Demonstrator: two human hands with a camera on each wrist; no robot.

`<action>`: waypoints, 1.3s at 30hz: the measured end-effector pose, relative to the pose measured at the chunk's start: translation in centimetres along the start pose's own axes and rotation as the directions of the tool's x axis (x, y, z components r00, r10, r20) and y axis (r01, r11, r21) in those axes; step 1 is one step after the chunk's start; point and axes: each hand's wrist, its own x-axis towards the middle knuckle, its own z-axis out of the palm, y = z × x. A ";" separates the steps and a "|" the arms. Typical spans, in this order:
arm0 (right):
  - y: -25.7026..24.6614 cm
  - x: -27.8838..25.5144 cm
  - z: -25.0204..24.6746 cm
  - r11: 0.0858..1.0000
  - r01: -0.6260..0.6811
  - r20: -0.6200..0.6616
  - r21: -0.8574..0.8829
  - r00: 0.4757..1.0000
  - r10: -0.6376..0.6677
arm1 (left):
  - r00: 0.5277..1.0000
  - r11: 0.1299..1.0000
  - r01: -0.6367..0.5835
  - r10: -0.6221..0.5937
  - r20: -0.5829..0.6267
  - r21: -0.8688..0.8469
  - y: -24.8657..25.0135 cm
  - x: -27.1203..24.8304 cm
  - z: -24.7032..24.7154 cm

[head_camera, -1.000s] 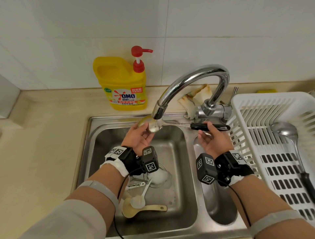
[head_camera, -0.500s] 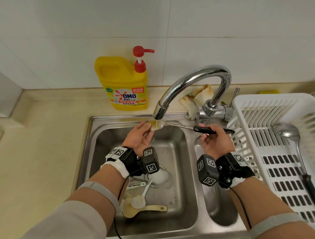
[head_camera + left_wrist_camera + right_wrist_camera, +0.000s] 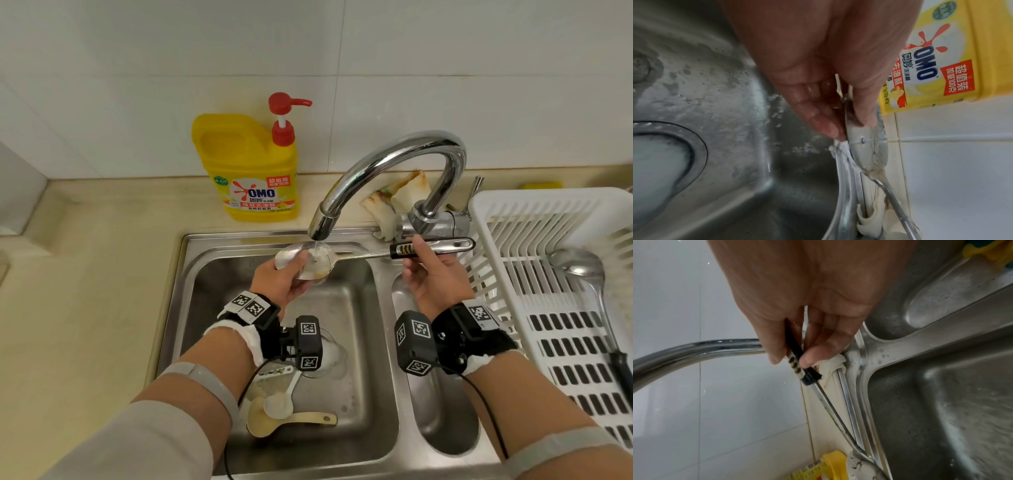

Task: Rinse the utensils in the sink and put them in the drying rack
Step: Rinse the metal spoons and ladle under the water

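A metal spoon [image 3: 318, 262] with a black-banded handle lies level under the faucet [image 3: 387, 161], and water runs into its bowl. My left hand [image 3: 296, 267] pinches the bowl, thumb inside and fingers beneath; the left wrist view shows the left hand [image 3: 842, 116] on the wet spoon [image 3: 865, 151]. My right hand [image 3: 416, 251] pinches the handle; the right wrist view shows the right hand [image 3: 793, 356] with thumb and fingers on the spoon's black grip [image 3: 797, 368]. The white drying rack [image 3: 496, 202] stands to the right and holds a metal ladle [image 3: 579, 269].
In the sink [image 3: 239, 236] lie a white spoon [image 3: 279, 406], a beige rice paddle [image 3: 294, 419] and a small white utensil [image 3: 277, 371] near the drain. A yellow detergent bottle [image 3: 250, 171] stands behind the sink. A crumpled rag [image 3: 394, 198] sits by the faucet base.
The spoon was turned on edge half a second ago; it now lies bowl-up under the stream again. My left thumb has moved into the bowl, and my right hand has turned the handle.
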 end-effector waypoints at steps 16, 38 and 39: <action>2.3 0.2 2.1 0.983 -0.174 0.030 0.054 0.985 0.172 | 0.998 0.937 0.046 -0.026 0.062 -0.347 0.7 -1.2 -0.6; 5.7 -0.4 9.3 0.896 -0.443 0.227 -0.016 0.871 0.435 | 0.985 0.811 -0.100 -0.003 -0.175 -0.577 5.2 -3.1 -8.9; 5.5 -0.5 9.7 0.892 -0.451 0.234 -0.028 0.865 0.444 | 0.983 0.788 -0.095 -0.020 -0.181 -0.608 5.4 -3.3 -9.2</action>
